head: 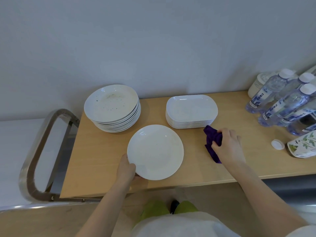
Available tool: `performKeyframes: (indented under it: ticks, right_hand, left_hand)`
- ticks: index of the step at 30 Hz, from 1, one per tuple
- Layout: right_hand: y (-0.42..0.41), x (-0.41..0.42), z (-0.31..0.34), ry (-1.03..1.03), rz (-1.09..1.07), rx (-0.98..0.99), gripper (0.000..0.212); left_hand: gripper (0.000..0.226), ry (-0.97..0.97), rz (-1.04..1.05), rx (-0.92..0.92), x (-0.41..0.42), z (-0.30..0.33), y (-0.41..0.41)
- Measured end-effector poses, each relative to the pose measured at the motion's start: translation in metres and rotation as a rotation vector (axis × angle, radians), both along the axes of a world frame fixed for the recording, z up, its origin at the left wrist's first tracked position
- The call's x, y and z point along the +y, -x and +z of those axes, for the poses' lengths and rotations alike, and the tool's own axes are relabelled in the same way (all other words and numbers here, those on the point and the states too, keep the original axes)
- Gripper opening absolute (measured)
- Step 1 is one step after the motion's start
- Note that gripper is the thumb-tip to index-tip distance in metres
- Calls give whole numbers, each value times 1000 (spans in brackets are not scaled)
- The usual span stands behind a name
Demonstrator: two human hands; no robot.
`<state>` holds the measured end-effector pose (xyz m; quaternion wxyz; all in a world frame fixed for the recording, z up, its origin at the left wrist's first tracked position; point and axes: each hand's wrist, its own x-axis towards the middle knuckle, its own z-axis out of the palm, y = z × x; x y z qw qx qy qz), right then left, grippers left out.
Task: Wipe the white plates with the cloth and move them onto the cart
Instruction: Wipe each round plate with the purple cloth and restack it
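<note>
A stack of round white plates [112, 108] stands at upper centre-left of the frame; the top plate carries dark specks and a faint brown smear. A stack of oblong white dishes [191, 111] stands to its right, at centre. Clear water bottles [280, 100] with white caps are grouped at the right edge, with a white jar [256, 86] behind them, a loose white cap [277, 144] and a printed pouch [302, 146] below them. None of these lies between the hands and the single plate.

The left hand [126, 170] grips the lower-left rim of a single round white plate [155, 152], thumb on top of the rim, fingers curled beneath. This plate lies at frame centre, below both stacks. The right hand [227, 146] pinches a purple cloth [212, 142] in curled fingers, just below the oblong stack and right of the single plate, apart from it.

All items rest on a light wooden table [102, 159]. A metal cart handle [39, 151] loops at the left edge of the frame, beside the table end. A plain pale wall [153, 40] fills the upper frame.
</note>
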<state>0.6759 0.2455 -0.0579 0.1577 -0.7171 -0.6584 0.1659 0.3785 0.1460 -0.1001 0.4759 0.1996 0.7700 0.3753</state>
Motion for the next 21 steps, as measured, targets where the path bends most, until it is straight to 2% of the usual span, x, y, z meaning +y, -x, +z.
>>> performKeyframes:
  ticks: [5,10,14,19,21]
  right_hand:
    - [1,-4,-14,53,62,-83,38]
    - [8,-13,-27,61,182,-350,42]
    - [9,-22,-37,18,128,-335,41]
    - [9,-17,-33,70,54,-387,55]
    - [15,-14,-23,6,73,-341,51]
  left_hand:
    - [33,2,-12,28,3,3,0]
    - [45,64,-15,83,7,-1,1]
    - [48,124,0,109,8,-2,1]
    - [50,128,27,122,2,-1,3]
    - [48,123,55,153,2,0,6]
